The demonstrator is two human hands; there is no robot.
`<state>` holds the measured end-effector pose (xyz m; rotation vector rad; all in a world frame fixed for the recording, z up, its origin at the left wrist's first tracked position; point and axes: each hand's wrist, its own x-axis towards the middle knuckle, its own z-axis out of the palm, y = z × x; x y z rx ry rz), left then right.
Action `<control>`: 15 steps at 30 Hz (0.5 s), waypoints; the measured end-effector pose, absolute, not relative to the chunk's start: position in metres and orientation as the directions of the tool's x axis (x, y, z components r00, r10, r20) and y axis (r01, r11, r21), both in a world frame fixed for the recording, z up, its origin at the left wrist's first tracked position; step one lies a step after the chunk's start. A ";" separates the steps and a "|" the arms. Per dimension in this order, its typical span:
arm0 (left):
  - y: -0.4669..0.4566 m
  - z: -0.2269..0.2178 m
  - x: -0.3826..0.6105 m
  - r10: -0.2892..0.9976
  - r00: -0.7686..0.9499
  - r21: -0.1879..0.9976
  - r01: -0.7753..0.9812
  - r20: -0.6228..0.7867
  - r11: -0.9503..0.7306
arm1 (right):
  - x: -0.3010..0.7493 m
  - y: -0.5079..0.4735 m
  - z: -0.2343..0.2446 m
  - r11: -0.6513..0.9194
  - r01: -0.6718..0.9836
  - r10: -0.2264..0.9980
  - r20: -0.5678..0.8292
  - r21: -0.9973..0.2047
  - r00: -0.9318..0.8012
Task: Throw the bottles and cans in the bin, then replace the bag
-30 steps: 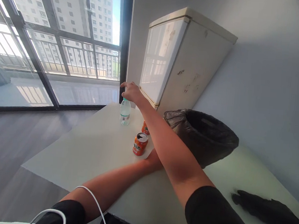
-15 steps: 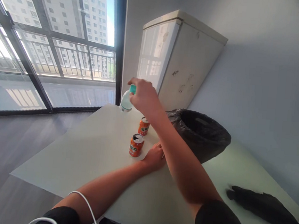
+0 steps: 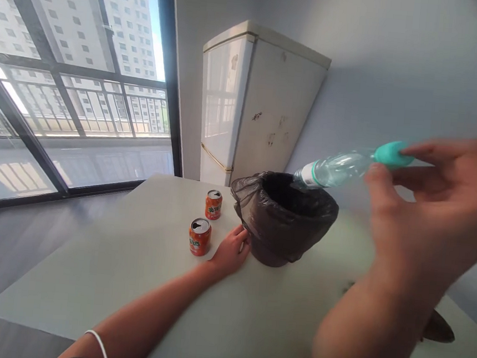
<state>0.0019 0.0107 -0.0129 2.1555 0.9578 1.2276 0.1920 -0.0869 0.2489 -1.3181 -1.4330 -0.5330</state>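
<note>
Right now, your right hand (image 3: 441, 202) pinches the bottle (image 3: 339, 168) by its cap (image 3: 391, 154), tilted at the bin's (image 3: 281, 235) mouth, not yet dropped; two cans (image 3: 199, 243) remain standing outside; your left hand's (image 3: 231, 251) grip is unclear.

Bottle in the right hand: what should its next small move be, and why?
Probably lower the bottle base first into the bin: the right hand pinches it by the cap, tilted, with its base at the bin's opening, while the left hand is at the bin's side.
</note>
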 end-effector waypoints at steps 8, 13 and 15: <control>0.012 -0.011 0.003 0.759 0.373 0.687 0.333 0.534 -0.646 | 0.206 -0.061 0.246 0.210 0.899 0.586 0.786 -0.384 0.199; 0.011 -0.010 0.002 0.761 0.370 0.689 0.331 0.533 -0.644 | 0.220 -0.039 0.233 0.044 0.939 0.824 0.544 -0.340 0.158; 0.011 -0.010 0.002 0.758 0.368 0.687 0.329 0.539 -0.648 | 0.221 -0.033 0.228 0.027 0.948 0.866 0.482 -0.317 0.136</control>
